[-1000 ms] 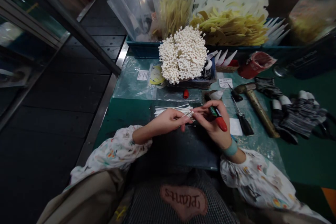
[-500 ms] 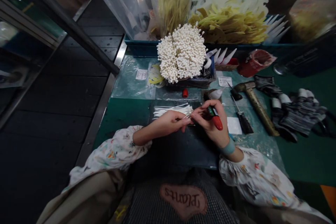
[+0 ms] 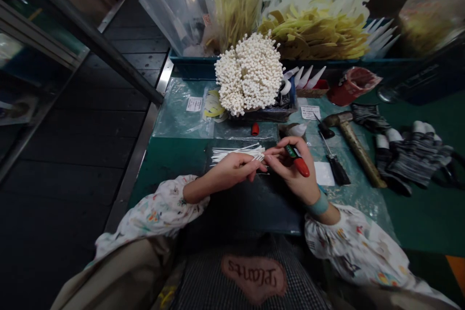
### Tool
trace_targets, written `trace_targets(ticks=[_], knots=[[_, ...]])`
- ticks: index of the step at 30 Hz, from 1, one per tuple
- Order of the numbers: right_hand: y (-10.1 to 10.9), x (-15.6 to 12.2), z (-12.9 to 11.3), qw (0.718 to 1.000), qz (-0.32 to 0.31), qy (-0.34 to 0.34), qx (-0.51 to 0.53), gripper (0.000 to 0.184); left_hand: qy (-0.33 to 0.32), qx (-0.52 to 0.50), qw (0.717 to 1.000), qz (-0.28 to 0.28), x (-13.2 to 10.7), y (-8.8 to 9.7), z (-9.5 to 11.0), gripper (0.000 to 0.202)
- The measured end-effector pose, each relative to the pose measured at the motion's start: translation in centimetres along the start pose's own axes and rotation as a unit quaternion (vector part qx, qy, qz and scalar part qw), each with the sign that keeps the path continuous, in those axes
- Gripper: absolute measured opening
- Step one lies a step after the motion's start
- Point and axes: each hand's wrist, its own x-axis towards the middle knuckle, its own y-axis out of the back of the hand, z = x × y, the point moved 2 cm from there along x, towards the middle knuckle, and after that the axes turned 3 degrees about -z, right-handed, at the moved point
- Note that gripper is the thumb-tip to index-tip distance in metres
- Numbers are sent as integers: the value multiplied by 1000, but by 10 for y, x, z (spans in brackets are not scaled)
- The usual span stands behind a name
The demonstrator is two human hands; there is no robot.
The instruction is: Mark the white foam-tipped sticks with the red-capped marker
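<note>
My left hand has its thumb and fingers closed on the ends of several thin white sticks. My right hand meets it from the right, thumb and forefinger pinched close to those ends. Tucked in that hand is a marker with a dark label and a red end; its tip is hidden. Behind my left hand a loose row of white sticks lies on a dark mat. A small red cap sits a little beyond them.
A big bundle of white round-tipped sticks stands at the back, before a blue tray of yellow and white pieces. To the right lie a hammer, a screwdriver and grey gloves. A metal post rises at left.
The white stick ends between my hands show more plainly, fanned out past my left fingers. My hands have barely moved; the view has shifted slightly.
</note>
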Motion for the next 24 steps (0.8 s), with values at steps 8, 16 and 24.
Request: trace_targets(ticks=[8, 16, 24], knots=[[2, -3, -10, 992, 37, 88, -78, 18, -3, -14, 1000, -1, 0, 2, 0, 42], [16, -19, -29, 882, -7, 358, -308, 32, 26, -97, 995, -21, 0, 4, -5, 46], [6, -18, -31, 873, -49, 355, -330, 19, 31, -19, 999, -20, 0, 0, 0, 40]])
